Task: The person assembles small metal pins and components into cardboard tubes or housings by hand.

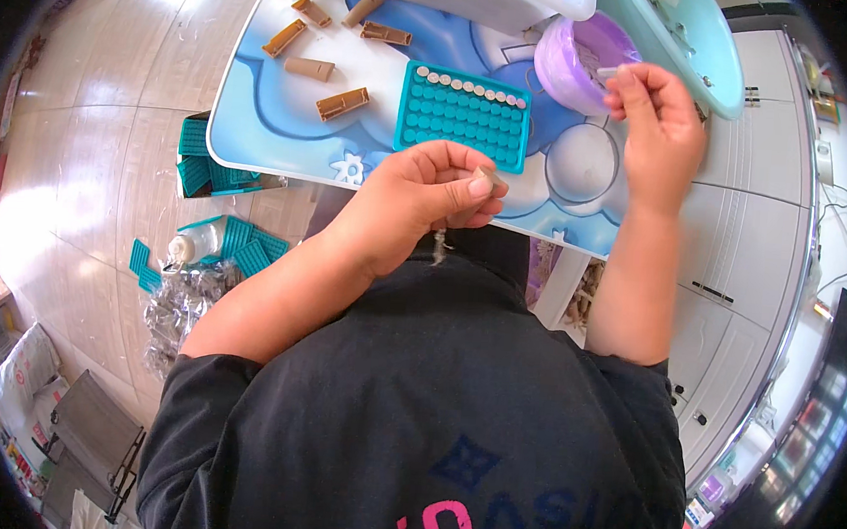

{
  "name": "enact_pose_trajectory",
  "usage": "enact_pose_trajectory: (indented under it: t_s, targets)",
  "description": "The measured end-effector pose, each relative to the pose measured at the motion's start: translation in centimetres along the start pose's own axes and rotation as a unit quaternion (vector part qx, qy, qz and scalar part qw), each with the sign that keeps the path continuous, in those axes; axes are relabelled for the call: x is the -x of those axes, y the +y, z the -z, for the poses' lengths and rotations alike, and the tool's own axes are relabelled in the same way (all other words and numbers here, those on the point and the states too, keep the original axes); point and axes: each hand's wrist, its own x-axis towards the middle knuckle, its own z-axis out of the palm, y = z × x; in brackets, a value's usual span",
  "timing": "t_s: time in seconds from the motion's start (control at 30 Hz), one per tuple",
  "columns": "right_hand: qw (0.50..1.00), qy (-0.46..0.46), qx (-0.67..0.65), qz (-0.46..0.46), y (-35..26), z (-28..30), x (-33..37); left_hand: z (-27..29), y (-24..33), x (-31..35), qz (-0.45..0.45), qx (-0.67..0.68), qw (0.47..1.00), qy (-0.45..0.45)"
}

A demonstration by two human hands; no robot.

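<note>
Left hand (418,201) curled shut, thumb and fingers pinching a small pale piece (490,178) at the fingertips; a thin bit dangles below the hand, too small to tell what. Teal tray (464,115) sits just beyond the left hand on the table (277,129), its far row filled with pale pieces, other rows empty. Right hand (657,119) closed, pinching a small pale stick (606,72) at the rim of the purple bowl (564,65), which is just left of it. Brown tubes (342,103) lie well left of the tray. More teal trays (241,239) on the floor, below-left of the left hand.
</note>
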Motion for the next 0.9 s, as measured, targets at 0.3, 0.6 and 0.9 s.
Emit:
enact_pose_trajectory:
  t_s: [0.3,0.6,0.9]
  targets:
    - [0.989,0.047,-0.133,-0.051,1.0,-1.5,5.1,0.9,-0.7,-0.8,0.061,0.141,0.988,-0.026]
    - [0.946,0.110,0.279,0.121,3.6,1.0,-1.7,0.3,-0.3,-0.6,0.065,0.105,0.992,0.010]
    - [0.993,0.027,-0.113,-0.032,0.1,-2.5,4.7,1.3,-0.9,-0.7,0.037,0.197,0.979,-0.022]
